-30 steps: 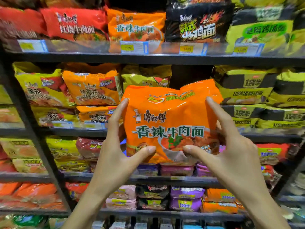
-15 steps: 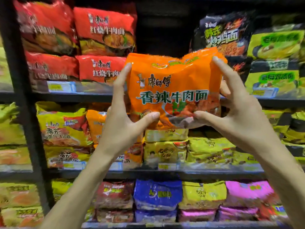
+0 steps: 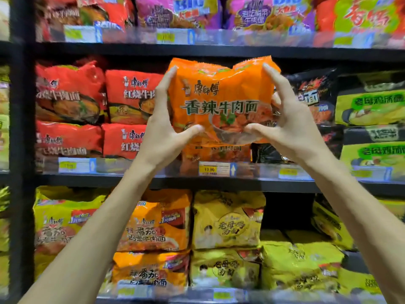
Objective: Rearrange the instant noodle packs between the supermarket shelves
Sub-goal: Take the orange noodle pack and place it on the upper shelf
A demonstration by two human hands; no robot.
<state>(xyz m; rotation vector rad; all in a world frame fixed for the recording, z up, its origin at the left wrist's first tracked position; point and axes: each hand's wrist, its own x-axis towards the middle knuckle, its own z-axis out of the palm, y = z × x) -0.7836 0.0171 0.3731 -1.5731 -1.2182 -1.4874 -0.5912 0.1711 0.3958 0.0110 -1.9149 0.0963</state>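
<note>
Change: orange pack (image 3: 221, 102) has risen; now just above the price tag (image 3: 209, 169).
Hands: left hand (image 3: 163, 137) and right hand (image 3: 291, 132) each pinch a side.
Progress: carried, apparently not yet shelved.

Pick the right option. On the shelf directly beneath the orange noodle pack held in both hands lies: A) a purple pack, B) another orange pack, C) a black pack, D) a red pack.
B: a second orange pack lies just under the held orange pack, which the left hand and right hand grip by its sides; red packs sit left of it, black packs right.
</note>
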